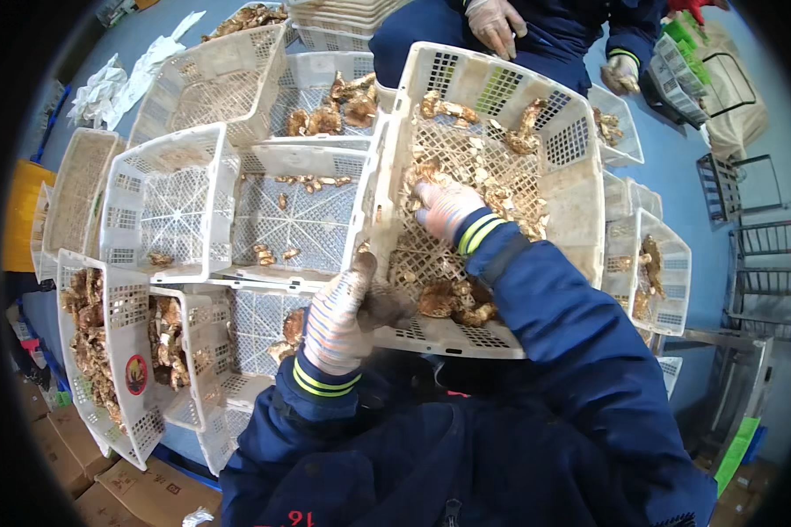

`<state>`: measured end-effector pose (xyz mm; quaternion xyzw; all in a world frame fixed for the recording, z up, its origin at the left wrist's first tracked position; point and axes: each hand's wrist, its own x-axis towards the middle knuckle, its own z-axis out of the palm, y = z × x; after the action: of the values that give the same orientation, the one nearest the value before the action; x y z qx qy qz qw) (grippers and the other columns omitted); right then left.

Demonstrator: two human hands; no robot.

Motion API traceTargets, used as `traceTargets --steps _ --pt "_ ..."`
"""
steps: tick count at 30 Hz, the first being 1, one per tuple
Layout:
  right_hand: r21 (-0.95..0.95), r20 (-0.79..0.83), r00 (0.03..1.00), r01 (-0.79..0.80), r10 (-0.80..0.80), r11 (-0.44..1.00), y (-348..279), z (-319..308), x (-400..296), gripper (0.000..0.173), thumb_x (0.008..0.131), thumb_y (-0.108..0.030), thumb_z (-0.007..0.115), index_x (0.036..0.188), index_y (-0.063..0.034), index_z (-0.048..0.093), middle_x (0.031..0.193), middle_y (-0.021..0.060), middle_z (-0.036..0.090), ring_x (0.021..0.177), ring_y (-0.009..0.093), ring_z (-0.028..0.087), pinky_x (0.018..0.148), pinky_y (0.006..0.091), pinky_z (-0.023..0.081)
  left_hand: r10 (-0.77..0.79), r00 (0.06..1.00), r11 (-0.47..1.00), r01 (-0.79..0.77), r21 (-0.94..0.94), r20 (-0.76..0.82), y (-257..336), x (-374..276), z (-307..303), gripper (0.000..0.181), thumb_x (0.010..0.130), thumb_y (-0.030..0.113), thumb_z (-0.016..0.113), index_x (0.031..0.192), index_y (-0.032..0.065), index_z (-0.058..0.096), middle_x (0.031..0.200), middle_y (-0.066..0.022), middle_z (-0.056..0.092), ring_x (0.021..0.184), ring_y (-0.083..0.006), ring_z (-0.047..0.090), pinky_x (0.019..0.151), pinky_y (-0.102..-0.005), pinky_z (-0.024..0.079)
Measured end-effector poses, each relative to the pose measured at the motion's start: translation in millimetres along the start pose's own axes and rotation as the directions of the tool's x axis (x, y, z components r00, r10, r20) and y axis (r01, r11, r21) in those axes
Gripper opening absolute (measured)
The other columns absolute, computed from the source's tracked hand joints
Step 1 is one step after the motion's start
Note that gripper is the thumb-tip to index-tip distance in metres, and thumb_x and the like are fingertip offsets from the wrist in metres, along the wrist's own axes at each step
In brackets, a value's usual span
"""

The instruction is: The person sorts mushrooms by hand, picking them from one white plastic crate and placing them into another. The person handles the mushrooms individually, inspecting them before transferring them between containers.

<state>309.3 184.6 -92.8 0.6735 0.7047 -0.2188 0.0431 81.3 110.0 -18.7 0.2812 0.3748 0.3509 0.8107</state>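
Observation:
A large white plastic crate (567, 224) with mesh walls stands tilted before me, with mushrooms and broken bits on its lattice floor. Inside it my right hand (449, 205), in a striped knit glove, has its fingers on a brown-and-white mushroom (427, 171). My left hand (343, 316), gloved alike with dark soiled fingers, is at the crate's near left corner; whether it grips anything is unclear. A cluster of brown mushrooms (451, 300) lies by the near wall. Two long-stemmed mushrooms, one at left (448, 109) and one at right (526, 128), lie near the far wall.
Left of me, white crates (171, 204) hold few mushrooms; a sorted row of small mushrooms (313, 181) lies in one. Fuller crates (89, 342) stand at lower left, cardboard boxes (151, 487) below. Across from me sits a person with gloved hands (494, 26). A metal frame (741, 369) stands right.

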Motion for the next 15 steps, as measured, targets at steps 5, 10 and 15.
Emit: traceTargets --steps 5,10,15 --pt "0.461 0.101 0.954 0.205 -0.281 0.863 -42.8 -106.3 -80.4 0.043 0.088 -0.028 0.062 0.122 -0.0041 0.055 0.094 0.0154 0.066 0.087 0.02 0.063 0.079 0.0326 0.05 -0.11 0.993 0.98 0.103 0.168 0.032 4.3 -6.2 16.9 0.093 0.085 0.073 0.043 0.144 0.0025 0.029 0.066 -0.0067 0.055 0.045 -0.0142 0.05 0.043 -0.0267 0.04" --pt "0.371 -0.005 0.959 0.263 -0.282 0.89 6.8 -105.7 -99.9 0.046 0.087 -0.031 0.059 0.126 -0.0087 0.055 0.09 0.0133 0.068 0.073 0.024 0.066 0.067 0.0353 0.052 -0.17 0.971 0.984 0.175 -0.015 0.165 -9.1 0.5 12.8 0.06 0.087 0.059 0.056 0.116 0.0064 0.052 0.082 -0.0132 0.063 0.043 -0.0163 0.052 0.035 -0.0244 0.036" --pt "0.05 0.366 0.887 0.284 -0.282 0.957 38.4 0.3 -99.3 0.049 0.075 -0.027 0.061 0.121 -0.0101 0.062 0.101 0.0164 0.067 0.092 0.031 0.065 0.079 0.0407 0.052 -0.029 0.994 0.979 0.006 -0.206 -0.11 3.0 1.6 24.9 0.045 0.091 0.055 0.052 0.072 0.0143 0.048 0.067 -0.0055 0.049 0.051 -0.0197 0.049 0.039 -0.0292 0.037"
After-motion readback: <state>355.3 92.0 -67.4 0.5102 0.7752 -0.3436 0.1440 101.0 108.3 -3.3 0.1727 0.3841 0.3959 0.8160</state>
